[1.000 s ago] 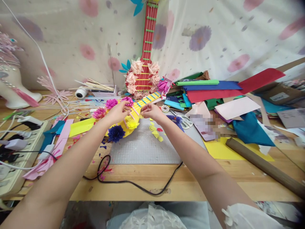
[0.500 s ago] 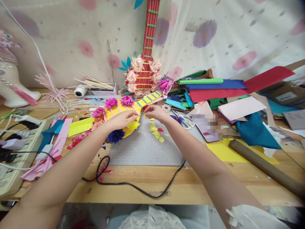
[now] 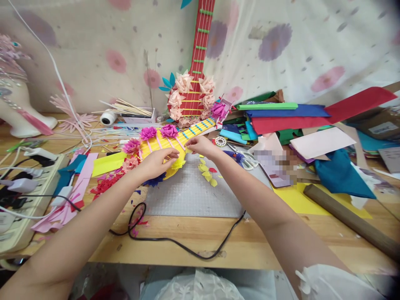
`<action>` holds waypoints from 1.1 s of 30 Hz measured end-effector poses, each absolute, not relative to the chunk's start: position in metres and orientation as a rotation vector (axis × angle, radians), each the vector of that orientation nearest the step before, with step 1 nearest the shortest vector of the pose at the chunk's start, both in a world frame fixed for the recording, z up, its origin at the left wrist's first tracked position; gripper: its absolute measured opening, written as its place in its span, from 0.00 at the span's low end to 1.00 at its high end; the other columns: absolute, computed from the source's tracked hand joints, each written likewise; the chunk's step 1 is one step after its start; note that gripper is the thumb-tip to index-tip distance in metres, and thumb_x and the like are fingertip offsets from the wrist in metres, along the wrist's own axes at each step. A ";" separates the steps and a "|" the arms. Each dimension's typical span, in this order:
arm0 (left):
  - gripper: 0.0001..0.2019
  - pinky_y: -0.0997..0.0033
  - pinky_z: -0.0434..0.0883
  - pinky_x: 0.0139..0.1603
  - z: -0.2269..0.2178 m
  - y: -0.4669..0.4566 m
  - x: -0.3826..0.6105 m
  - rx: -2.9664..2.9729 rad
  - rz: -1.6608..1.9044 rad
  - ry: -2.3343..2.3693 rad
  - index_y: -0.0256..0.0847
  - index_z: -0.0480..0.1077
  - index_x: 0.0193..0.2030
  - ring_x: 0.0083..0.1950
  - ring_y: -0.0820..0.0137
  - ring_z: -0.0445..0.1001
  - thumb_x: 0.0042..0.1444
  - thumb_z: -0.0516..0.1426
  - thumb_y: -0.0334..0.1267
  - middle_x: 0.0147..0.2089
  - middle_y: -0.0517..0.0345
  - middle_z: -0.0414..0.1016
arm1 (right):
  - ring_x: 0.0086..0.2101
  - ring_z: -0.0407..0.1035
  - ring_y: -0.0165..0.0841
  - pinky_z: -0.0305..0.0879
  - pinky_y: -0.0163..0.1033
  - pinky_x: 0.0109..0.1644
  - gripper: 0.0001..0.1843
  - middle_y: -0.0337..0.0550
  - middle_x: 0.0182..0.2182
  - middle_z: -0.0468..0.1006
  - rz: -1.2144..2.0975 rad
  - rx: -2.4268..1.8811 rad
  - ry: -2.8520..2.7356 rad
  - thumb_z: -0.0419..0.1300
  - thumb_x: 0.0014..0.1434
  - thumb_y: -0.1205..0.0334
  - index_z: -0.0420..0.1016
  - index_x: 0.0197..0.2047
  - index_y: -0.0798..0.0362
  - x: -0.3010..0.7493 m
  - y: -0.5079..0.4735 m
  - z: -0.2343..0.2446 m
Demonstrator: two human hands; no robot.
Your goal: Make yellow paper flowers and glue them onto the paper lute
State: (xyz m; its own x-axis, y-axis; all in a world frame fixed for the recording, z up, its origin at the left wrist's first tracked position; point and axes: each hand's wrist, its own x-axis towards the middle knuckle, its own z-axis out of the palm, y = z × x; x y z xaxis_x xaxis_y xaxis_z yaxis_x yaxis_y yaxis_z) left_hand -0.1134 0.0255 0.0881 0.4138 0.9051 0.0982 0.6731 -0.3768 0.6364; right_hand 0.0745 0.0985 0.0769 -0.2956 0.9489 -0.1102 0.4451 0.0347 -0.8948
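head view: left hand (image 3: 158, 163) fingers curled together on the flat yellow paper guitar (image 3: 156, 146), touching its crumpled yellow flower (image 3: 178, 164); whether they clamp it cannot be told. right hand (image 3: 200, 146) fingertips pinched on a small yellow scrap (image 3: 187, 149) at the guitar's edge, above the gridded grey mat (image 3: 190, 196).

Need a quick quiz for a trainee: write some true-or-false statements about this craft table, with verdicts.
1. The left hand and the right hand both touch the yellow paper guitar. True.
2. The red paper guitar lies flat on the grey cutting mat. False: it stands upright against the flowered cloth.
3. The right hand holds the metal scissors. False: they lie on the wooden table, to its right.
4. A black cable loops across the table. True.
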 end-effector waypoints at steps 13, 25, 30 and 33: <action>0.19 0.66 0.70 0.40 0.094 0.073 -0.101 1.758 0.882 1.492 0.36 0.66 0.39 0.39 0.67 0.74 0.40 0.64 0.39 0.39 0.51 0.74 | 0.24 0.67 0.26 0.66 0.33 0.32 0.03 0.40 0.27 0.75 1.071 -1.436 -1.897 0.60 0.49 0.68 0.74 0.29 0.56 0.046 0.111 0.073; 0.19 0.73 0.67 0.24 0.088 0.075 -0.114 1.792 0.733 1.675 0.41 0.63 0.44 0.26 0.70 0.73 0.43 0.60 0.33 0.33 0.59 0.75 | 0.25 0.66 0.24 0.64 0.30 0.32 0.01 0.37 0.24 0.72 1.287 -1.192 -1.835 0.60 0.50 0.69 0.70 0.29 0.56 0.043 0.106 0.069; 0.22 0.77 0.65 0.20 0.088 0.070 -0.119 1.791 0.651 1.664 0.43 0.60 0.49 0.25 0.73 0.73 0.45 0.58 0.33 0.35 0.60 0.75 | 0.29 0.68 0.25 0.64 0.31 0.36 0.05 0.37 0.26 0.73 1.164 -1.197 -1.955 0.59 0.49 0.73 0.71 0.32 0.57 0.046 0.105 0.069; 0.22 0.79 0.66 0.22 0.088 0.067 -0.121 1.811 0.614 1.651 0.44 0.60 0.49 0.27 0.73 0.74 0.45 0.58 0.31 0.35 0.61 0.75 | 0.29 0.68 0.25 0.64 0.31 0.35 0.06 0.37 0.26 0.73 1.133 -1.178 -2.042 0.58 0.49 0.74 0.71 0.33 0.57 0.047 0.105 0.069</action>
